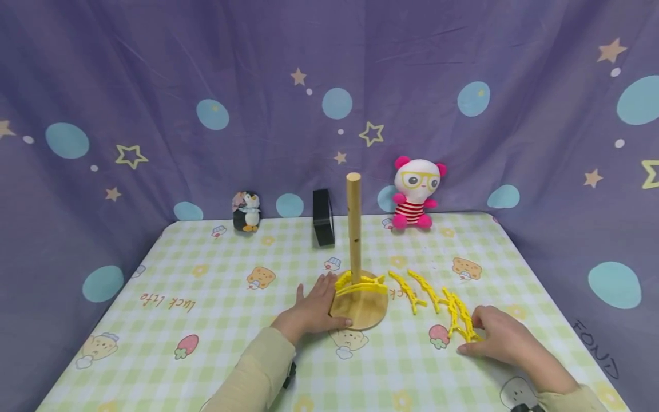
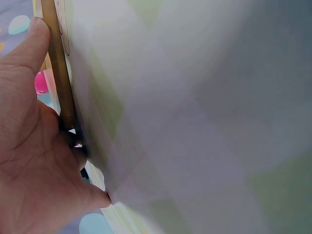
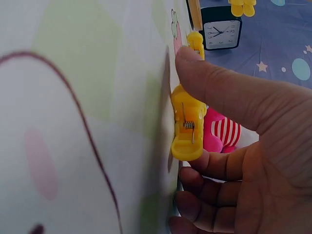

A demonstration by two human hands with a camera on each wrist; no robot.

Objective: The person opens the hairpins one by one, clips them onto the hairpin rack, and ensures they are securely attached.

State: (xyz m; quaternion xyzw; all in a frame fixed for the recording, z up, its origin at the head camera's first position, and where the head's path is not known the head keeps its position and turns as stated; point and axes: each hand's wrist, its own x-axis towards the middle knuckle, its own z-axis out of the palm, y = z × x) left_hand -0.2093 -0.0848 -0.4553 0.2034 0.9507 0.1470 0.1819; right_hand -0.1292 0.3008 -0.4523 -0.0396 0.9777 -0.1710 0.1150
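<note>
A round wooden base carries an upright wooden post. My left hand holds the base at its left, thumb on the near rim and fingers on the left rim. Yellow plastic strips lie on either side of the post's foot, with forked ends to the right. My right hand pinches the near end of a yellow spring clip between thumb and index finger, its metal spring facing the right wrist view. Two more yellow clips, a left one and a right one, lie between the base and that hand.
At the back of the checked tablecloth stand a penguin figure, a black clock and a pink and white plush toy. A purple curtain hangs behind and at both sides.
</note>
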